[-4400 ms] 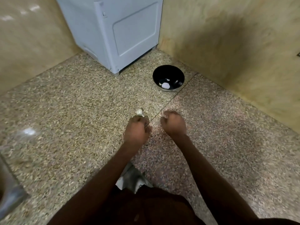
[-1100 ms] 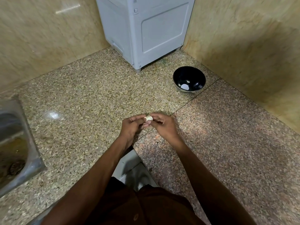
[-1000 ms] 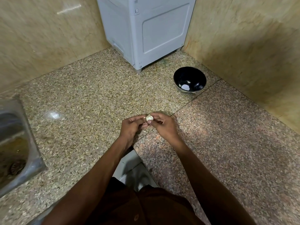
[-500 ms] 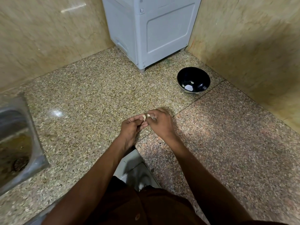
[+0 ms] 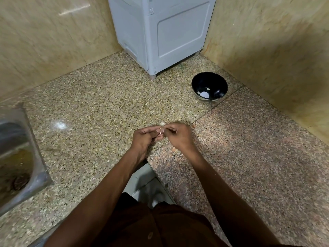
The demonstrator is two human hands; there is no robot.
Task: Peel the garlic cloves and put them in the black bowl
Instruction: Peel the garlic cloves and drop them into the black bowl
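Observation:
My left hand [image 5: 145,139] and my right hand [image 5: 179,137] meet fingertip to fingertip over the speckled stone counter. Together they pinch a small garlic clove [image 5: 161,133], of which only a pale sliver shows between the thumbs. A second pale garlic piece [image 5: 162,123] peeks out just beyond the fingertips; I cannot tell whether it is held or lying on the counter. The black bowl [image 5: 210,79] stands far right of my hands, near the wall corner, with white peeled cloves [image 5: 204,94] at its bottom.
A grey appliance [image 5: 160,32] stands on the counter in the back corner, just left of the bowl. A steel sink [image 5: 19,157] is set into the counter at the left edge. Tiled walls close off the back and right. The counter's front edge is below my forearms.
The camera has shifted a little. My hands stay together at the clove, and my fingers have worked round it, so less of it shows than a second ago.

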